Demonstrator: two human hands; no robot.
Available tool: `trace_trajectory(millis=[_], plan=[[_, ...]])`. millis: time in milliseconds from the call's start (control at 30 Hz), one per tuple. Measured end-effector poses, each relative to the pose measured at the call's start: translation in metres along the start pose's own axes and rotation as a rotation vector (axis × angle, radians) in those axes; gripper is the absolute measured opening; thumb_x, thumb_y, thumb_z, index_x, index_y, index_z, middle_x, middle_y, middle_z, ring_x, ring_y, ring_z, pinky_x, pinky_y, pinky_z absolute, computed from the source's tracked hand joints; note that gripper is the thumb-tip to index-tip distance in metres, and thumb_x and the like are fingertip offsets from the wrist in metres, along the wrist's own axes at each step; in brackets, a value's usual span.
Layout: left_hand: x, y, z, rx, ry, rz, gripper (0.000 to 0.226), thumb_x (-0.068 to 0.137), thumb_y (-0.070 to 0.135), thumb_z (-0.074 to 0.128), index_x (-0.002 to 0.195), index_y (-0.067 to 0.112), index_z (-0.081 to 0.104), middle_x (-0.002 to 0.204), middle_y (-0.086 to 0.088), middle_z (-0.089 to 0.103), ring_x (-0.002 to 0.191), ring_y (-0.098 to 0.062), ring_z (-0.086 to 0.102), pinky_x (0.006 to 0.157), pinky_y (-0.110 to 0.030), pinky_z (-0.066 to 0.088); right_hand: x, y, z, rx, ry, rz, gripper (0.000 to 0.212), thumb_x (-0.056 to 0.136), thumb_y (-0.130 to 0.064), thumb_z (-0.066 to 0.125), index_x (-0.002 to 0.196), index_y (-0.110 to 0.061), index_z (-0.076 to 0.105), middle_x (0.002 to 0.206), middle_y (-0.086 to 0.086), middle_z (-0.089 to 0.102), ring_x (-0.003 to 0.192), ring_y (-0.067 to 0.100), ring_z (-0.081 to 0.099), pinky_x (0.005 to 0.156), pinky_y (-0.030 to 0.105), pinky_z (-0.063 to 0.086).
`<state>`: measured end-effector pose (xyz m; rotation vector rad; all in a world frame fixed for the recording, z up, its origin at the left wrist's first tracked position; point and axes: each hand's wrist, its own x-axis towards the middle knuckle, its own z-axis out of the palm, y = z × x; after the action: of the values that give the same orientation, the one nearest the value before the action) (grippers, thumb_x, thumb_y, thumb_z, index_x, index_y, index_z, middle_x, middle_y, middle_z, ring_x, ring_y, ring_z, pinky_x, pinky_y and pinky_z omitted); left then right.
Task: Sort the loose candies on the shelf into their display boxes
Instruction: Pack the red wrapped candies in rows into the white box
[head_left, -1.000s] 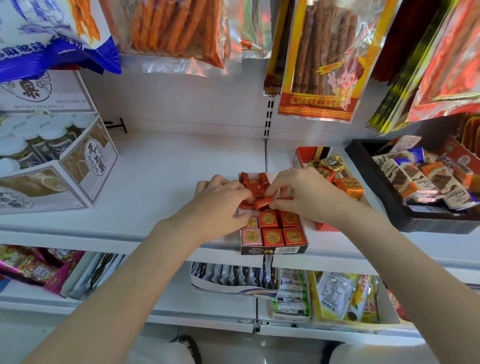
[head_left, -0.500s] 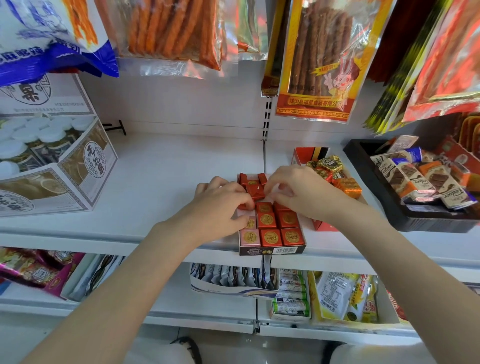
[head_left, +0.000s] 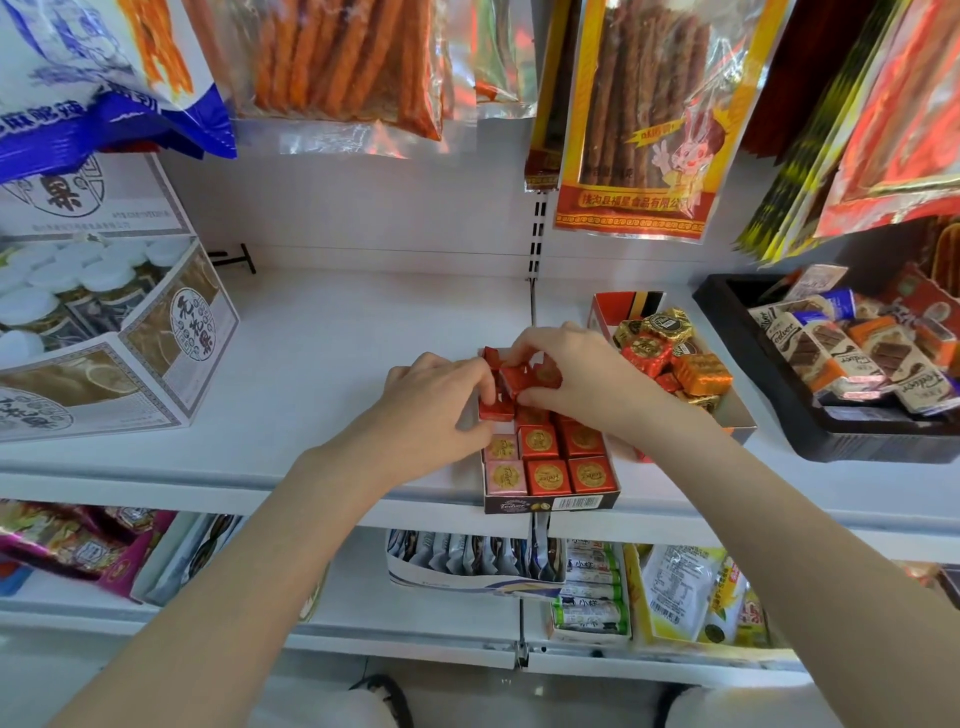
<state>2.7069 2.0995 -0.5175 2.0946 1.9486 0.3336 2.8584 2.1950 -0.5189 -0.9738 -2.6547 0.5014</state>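
Progress looks partial: at centre frame the left hand (head_left: 436, 402) pinches a red foil-wrapped square candy (head_left: 494, 409) at the rear of the small dark cardboard display box (head_left: 550, 503) on the white shelf (head_left: 322, 343), whose front rows are filled; the right hand (head_left: 566, 374) grips another red candy (head_left: 524, 378) above it; right of it, mixed gold and orange candies (head_left: 675, 353) await sorting.

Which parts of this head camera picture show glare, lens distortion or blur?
Head view: glare streaks the hanging snack bags; the wide lens bows the shelf edge and stretches the corners; both the left hand and right hand over the candy box look sharp.
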Motion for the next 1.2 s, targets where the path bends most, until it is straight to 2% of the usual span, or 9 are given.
trace_trajectory(millis=[100,267,400,467,633,700,833,1033,1200], plan=[[0.001,0.001,0.001,0.014,0.011,0.002,0.019,0.088,0.034,0.052,0.104,0.026,0.046,0.116,0.012,0.051,0.117,-0.013,0.035,0.090,-0.029,0.023,-0.004,0.003,-0.013,0.174,0.060,0.075,0.038,0.083,-0.019,0.064,0.119,-0.024,0.050,0.104,-0.001,0.059,0.082,0.012,0.058,0.066,0.011,0.044],[0.002,0.003,0.001,0.037,0.013,0.013,0.027,0.089,0.033,0.050,0.115,0.029,0.048,0.121,0.012,0.051,0.119,-0.014,0.034,0.095,-0.033,0.025,-0.013,0.003,-0.027,0.488,0.030,0.147,0.021,0.092,-0.014,0.049,0.105,-0.027,0.060,0.096,0.009,0.068,0.075,0.018,0.067,0.074,0.025,0.056],[0.002,0.005,0.002,0.032,-0.021,0.029,0.021,0.090,0.035,0.049,0.109,0.036,0.058,0.130,0.013,0.045,0.123,-0.015,0.028,0.097,-0.036,0.022,-0.018,0.001,-0.030,0.711,0.003,0.223,0.008,0.088,-0.012,0.057,0.096,-0.015,0.058,0.089,0.010,0.070,0.082,0.020,0.067,0.075,0.026,0.056],[0.003,0.006,0.005,0.061,-0.066,0.023,0.024,0.090,0.036,0.048,0.111,0.039,0.059,0.136,0.012,0.040,0.126,-0.015,0.023,0.101,-0.037,0.020,-0.017,0.001,-0.027,0.590,0.004,0.199,0.010,0.084,-0.009,0.062,0.089,-0.013,0.054,0.087,0.007,0.069,0.079,0.017,0.065,0.072,0.019,0.054],[0.004,0.007,0.006,0.085,-0.081,0.016,0.027,0.090,0.037,0.048,0.116,0.038,0.057,0.140,0.012,0.036,0.129,-0.017,0.020,0.103,-0.039,0.020,-0.012,0.000,-0.015,0.269,-0.062,0.104,0.019,0.083,-0.005,0.061,0.100,-0.014,0.058,0.095,0.002,0.066,0.089,0.013,0.064,0.083,0.025,0.053],[0.004,0.006,0.005,0.099,-0.083,0.014,0.028,0.089,0.037,0.050,0.117,0.036,0.056,0.139,0.012,0.036,0.129,-0.017,0.020,0.104,-0.039,0.021,-0.011,0.000,-0.017,0.199,-0.073,0.066,0.020,0.085,-0.004,0.058,0.101,-0.014,0.064,0.096,-0.003,0.064,0.090,0.011,0.062,0.083,0.019,0.052],[0.002,0.007,0.005,0.089,-0.081,0.009,0.024,0.089,0.037,0.051,0.111,0.033,0.060,0.140,0.010,0.036,0.130,-0.017,0.019,0.105,-0.040,0.020,-0.010,0.000,-0.019,0.148,-0.113,0.047,0.019,0.086,-0.006,0.056,0.099,-0.018,0.065,0.093,-0.007,0.063,0.084,0.000,0.057,0.068,0.002,0.045],[0.002,0.011,0.000,0.017,-0.038,0.013,0.016,0.089,0.036,0.051,0.098,0.033,0.064,0.141,0.010,0.035,0.131,-0.017,0.018,0.105,-0.041,0.019,-0.011,0.000,-0.014,0.030,-0.189,0.030,0.020,0.088,-0.011,0.054,0.102,-0.020,0.065,0.103,-0.002,0.069,0.091,0.007,0.061,0.079,0.016,0.046],[0.001,0.011,0.001,0.012,-0.057,0.033,0.016,0.088,0.037,0.052,0.098,0.034,0.063,0.139,0.013,0.037,0.130,-0.015,0.020,0.105,-0.040,0.019,-0.014,0.004,-0.029,-0.002,-0.113,0.067,0.023,0.089,-0.008,0.051,0.107,-0.017,0.063,0.105,-0.002,0.068,0.094,0.009,0.061,0.084,0.020,0.048]])
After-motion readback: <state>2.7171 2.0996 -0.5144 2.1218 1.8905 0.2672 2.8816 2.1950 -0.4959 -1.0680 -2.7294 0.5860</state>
